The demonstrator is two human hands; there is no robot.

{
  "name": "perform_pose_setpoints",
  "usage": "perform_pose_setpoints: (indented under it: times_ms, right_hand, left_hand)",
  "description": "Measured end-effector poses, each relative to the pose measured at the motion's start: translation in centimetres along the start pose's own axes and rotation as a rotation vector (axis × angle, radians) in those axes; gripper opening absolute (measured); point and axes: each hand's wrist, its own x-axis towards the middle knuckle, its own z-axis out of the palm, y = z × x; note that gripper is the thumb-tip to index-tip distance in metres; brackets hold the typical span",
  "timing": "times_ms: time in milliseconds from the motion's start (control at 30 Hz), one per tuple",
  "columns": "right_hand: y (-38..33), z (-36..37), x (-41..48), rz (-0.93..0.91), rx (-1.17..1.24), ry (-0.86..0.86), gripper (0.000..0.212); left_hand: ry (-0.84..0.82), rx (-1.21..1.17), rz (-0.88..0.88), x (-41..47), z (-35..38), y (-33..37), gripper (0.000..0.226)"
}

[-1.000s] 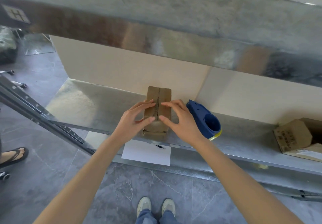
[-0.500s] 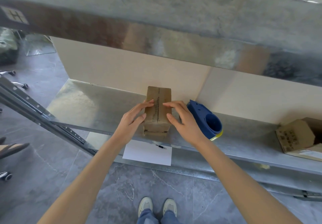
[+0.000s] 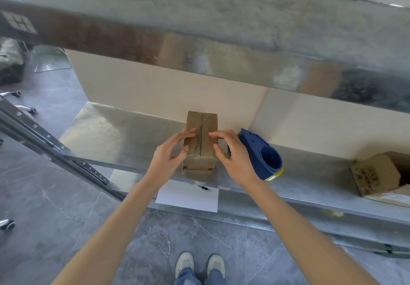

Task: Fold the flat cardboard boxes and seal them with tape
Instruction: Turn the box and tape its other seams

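Hands flank small brown cardboard box [image 3: 200, 138] — closed, dark seam running down top. Left hand [image 3: 170, 151]: fingertips laid on top left of seam, thumb against left side, clasping box. Right hand [image 3: 235, 153]: mirrored, fingertips on top right of seam, thumb against right side. Box stands on grey metal shelf [image 3: 106, 133], near front edge. Blue plastic tape dispenser [image 3: 264, 158] on shelf just beside right hand. White paper sheet [image 3: 188, 197] below shelf's front edge. Second brown cardboard box [image 3: 377, 173] — open, well apart at right.
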Motion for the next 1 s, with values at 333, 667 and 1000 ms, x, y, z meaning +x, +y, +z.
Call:
perform_pose_setpoints:
  times_ms: [333,667,1000]
  right_hand:
    - [-0.5,-0.2,0.3,0.067,0.020,-0.045,0.035]
    - [0.1,-1.9,0.5,0.087,0.043,-0.201,0.040]
    - [0.3,-2.6,1.3,-0.014,-0.146,-0.242,0.059]
  left_hand:
    - [-0.011,-0.077,-0.059,0.1,0.2,0.5,0.030]
    - [-0.113,0.024,-0.045,0.3,-0.9,0.8,0.041]
    - [-0.173,0.078,-0.025,1.4,-2.1,0.5,0.063]
